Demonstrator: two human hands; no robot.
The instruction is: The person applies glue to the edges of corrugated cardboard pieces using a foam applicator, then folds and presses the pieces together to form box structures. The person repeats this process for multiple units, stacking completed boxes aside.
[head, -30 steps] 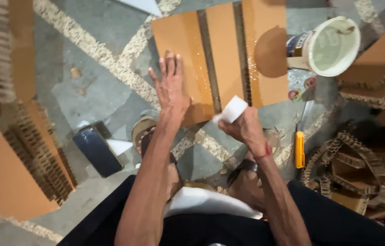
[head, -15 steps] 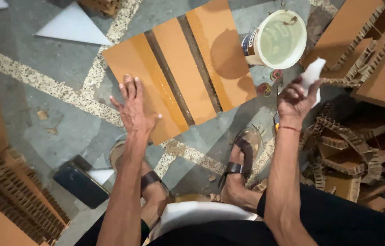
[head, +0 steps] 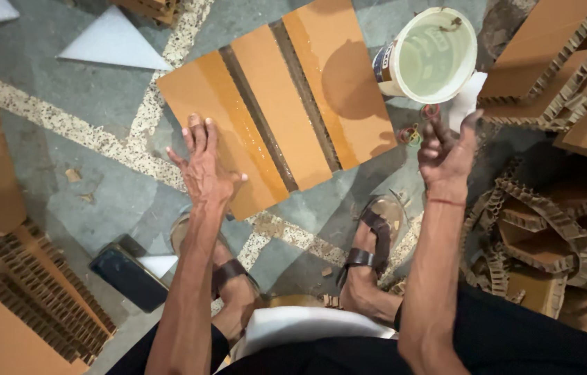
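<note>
My left hand [head: 204, 173] lies flat, fingers spread, on the near end of the leftmost of three orange-brown cardboard strips [head: 279, 111] on the floor. That strip shines wet. My right hand [head: 446, 156] is raised at the right with loosely curled fingers and nothing between them. A white foam piece [head: 465, 97] lies just beyond its thumb, beside a white bucket [head: 435, 55] of pale liquid.
Honeycomb cardboard blocks [head: 550, 69] and curled scraps [head: 536, 229] fill the right side, and more honeycomb board [head: 50, 298] lies at the lower left. A dark phone-like slab [head: 127, 278], a white triangle [head: 113, 45], coloured rubber bands [head: 411, 134] and my sandalled feet [head: 373, 236] are on the floor.
My right hand carried the white foam piece from the middle out to the right, next to the bucket, and no longer grips it. My left hand stayed pressed on the left strip.
</note>
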